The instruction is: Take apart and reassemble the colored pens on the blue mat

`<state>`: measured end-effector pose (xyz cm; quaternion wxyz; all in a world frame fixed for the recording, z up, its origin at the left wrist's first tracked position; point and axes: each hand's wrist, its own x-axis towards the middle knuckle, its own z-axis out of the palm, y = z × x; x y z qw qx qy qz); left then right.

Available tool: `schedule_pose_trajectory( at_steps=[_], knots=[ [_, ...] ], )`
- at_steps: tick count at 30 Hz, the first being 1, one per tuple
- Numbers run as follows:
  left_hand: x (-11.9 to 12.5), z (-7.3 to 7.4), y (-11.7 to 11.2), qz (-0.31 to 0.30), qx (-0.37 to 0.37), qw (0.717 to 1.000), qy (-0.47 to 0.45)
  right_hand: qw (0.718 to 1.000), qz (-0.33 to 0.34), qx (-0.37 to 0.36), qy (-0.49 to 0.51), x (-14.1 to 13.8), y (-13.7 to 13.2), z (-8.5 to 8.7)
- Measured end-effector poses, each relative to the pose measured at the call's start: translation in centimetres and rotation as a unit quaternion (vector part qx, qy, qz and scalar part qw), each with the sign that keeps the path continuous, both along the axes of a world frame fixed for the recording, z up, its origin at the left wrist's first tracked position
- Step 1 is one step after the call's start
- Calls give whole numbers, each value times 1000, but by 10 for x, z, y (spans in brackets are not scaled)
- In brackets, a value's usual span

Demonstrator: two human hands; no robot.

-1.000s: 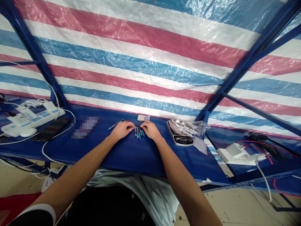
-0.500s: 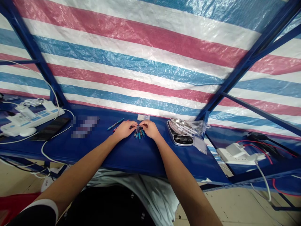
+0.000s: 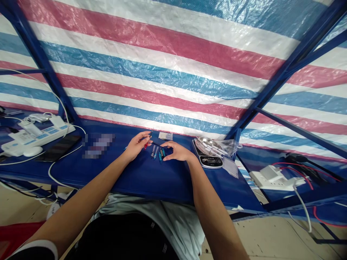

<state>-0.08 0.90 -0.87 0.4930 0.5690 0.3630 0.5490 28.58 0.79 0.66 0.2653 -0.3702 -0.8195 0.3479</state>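
My left hand (image 3: 137, 145) is closed in a pinch on a thin, dark pen-like piece (image 3: 151, 133) whose tip points away from me. A red pen (image 3: 146, 145) shows under its fingertips. My right hand (image 3: 177, 151) is curved with thumb and fingers apart, just right of several short teal pens (image 3: 160, 156). Clear and bluish pens (image 3: 154, 152) lie between the hands. A dark strip (image 3: 156, 144) runs between the fingertips of both hands; whether either touches it I cannot tell. A small clear packet (image 3: 165, 136) lies behind them.
On the right stands a digital scale (image 3: 210, 161) with a metal bowl, white pens and plastic bags. To the left are a black phone (image 3: 58, 148), a power strip (image 3: 51, 133) and cables. A striped plastic sheet (image 3: 162, 72) hangs behind the blue table (image 3: 151, 180).
My hands have parted from a joint pinch over the pen bundle. The left moved left and now pinches a thin piece; the right opened. The pens now lie more spread out.
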Motion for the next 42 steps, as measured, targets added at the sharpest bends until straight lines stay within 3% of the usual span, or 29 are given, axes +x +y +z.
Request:
schedule_pose_trajectory(
  at_steps=[2, 6, 11, 15, 23, 28, 33, 36, 39, 42],
  knots=[
    [0, 0, 0, -2, -11, 1000, 0, 1000, 8, -5, 1, 0, 1, -1],
    [-3, -5, 3, 21, 15, 993, 111, 998, -31, -35, 40, -1, 7, -6],
    [-3, -9, 1, 51, 109, 962, 245, 982, -89, -48, 159, -6, 12, -11],
    [0, -5, -6, 44, 169, 937, 302, 965, -106, -43, 238, -14, 10, -8],
    [3, 1, -13, 15, 186, 925, 332, 979, -80, 1, 189, -24, 0, 1],
    [3, 0, -13, 31, 188, 923, 334, 970, -115, -4, 214, -21, 1, 1],
    [3, 2, -15, -4, 199, 919, 340, 983, -71, -4, 168, -24, 0, -1],
    [3, 3, -16, -21, 217, 917, 334, 983, -78, 4, 167, -28, -2, -1],
    [3, 2, -17, -47, 222, 920, 318, 981, -80, -19, 176, -31, -6, 1],
    [5, 0, -17, -67, 180, 938, 290, 985, -60, -60, 153, -33, -11, 4]
  ],
)
